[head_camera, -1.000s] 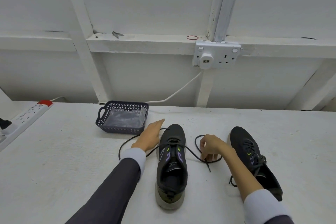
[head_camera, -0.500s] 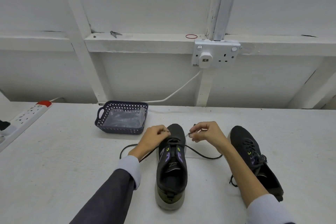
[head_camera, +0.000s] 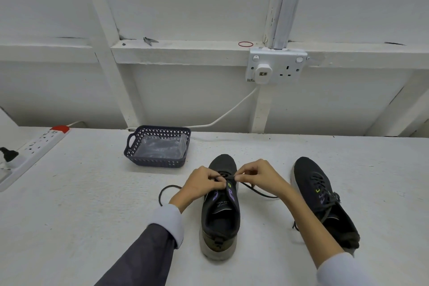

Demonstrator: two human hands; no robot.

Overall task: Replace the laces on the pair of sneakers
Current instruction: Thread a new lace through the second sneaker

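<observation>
White surface (head_camera: pixel 81 216) carries: dark sneaker (head_camera: pixel 220 220) at centre, toe far; second sneaker (head_camera: pixel 306 176), laced, to its right; black lace (head_camera: pixel 264 195) trailing beside the centre one; perforated basket (head_camera: pixel 133 153) farther left; power strip (head_camera: pixel 39 146) at left edge.

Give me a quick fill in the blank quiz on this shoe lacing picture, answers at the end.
The left hand and the right hand both pinch the black ____ of the black mesh sneaker between them.
The other black sneaker, already laced, lies to the person's ____.
The white double wall socket holds ____ white plug.
Answers: lace, right, one.
</observation>
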